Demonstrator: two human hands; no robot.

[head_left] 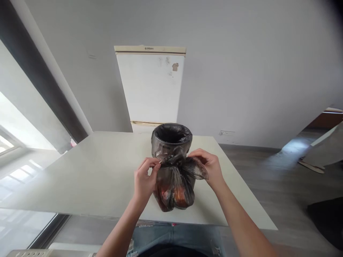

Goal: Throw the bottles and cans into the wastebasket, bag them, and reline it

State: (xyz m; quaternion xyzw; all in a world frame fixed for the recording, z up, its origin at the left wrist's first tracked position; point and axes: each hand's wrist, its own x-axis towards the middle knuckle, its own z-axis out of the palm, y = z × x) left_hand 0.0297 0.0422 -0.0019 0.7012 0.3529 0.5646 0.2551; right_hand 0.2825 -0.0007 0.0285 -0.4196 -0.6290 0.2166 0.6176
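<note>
A dark translucent plastic bag (175,187) full of rubbish stands on the white table (88,178) near its front edge. My left hand (144,180) pinches one loose end of the bag at its gathered neck. My right hand (210,166) pinches the other end, which fans out to the right. The two ends cross at a knot between my hands. Orange and reddish contents show through the plastic. Just behind the bag stands a small bin (171,141) lined with a black bag, its mouth open.
A white fridge (150,87) stands against the wall behind the table. A window runs along the left. Grey wood floor lies to the right, with a dark shape (327,221) at the far right edge. My jeans show below the table edge.
</note>
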